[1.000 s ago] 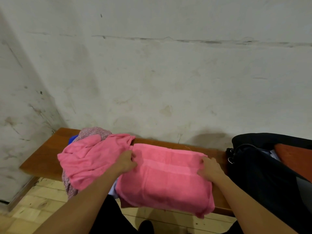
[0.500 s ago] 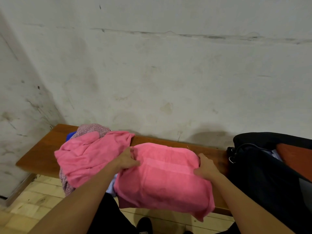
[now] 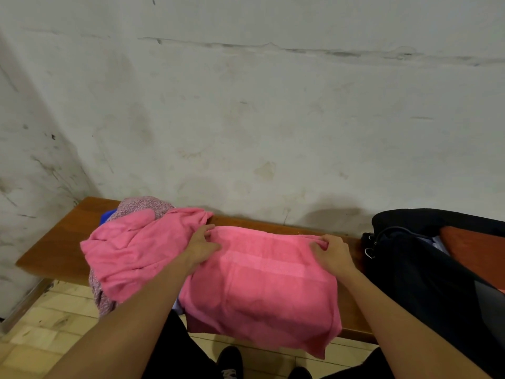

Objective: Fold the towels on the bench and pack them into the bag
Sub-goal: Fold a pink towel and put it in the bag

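Wooden bench (image 3: 52, 255), both hands gripping pink towel (image 3: 262, 291)

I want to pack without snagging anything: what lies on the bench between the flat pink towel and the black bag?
Head view: only a narrow strip of bare bench separates the flat pink towel from the black bag.

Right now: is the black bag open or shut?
Open. The black bag gapes at its top, with orange cloth and pale fabric visible inside.

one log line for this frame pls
step: folding | left hand: pinches towel far edge | right hand: same | bag: right on bench
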`<state>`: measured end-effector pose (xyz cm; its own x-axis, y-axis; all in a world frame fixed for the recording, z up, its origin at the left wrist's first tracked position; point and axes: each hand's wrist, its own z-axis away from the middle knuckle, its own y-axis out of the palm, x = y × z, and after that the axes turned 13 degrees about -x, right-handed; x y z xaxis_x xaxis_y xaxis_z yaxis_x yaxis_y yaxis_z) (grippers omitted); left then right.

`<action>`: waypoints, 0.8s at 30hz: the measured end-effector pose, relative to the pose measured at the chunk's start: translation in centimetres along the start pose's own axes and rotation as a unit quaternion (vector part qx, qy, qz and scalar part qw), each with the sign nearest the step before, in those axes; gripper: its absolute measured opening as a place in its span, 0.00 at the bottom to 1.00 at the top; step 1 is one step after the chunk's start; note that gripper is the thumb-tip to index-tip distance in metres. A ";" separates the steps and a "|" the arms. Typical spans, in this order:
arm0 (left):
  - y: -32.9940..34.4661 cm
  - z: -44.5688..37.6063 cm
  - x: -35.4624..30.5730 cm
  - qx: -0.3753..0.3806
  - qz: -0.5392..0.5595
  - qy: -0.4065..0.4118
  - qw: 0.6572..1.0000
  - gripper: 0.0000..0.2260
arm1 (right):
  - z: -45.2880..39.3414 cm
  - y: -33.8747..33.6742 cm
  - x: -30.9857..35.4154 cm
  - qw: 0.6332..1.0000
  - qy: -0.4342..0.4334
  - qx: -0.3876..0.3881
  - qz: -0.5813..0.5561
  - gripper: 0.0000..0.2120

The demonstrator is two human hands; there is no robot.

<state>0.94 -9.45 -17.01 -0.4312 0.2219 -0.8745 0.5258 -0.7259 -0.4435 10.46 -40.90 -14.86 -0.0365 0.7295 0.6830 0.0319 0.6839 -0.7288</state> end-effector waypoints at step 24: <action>0.8 -3.6 -1.0 -0.051 -0.184 0.085 0.978 0.03 | -2.4 0.4 -3.2 0.999 0.002 0.001 0.054 0.07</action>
<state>4.44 -7.86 -17.16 -0.4819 0.5668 -0.6682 0.4313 -0.5104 -0.7440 12.95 -42.91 -17.21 -0.0285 0.7989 0.6007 0.0335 0.6014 -0.7982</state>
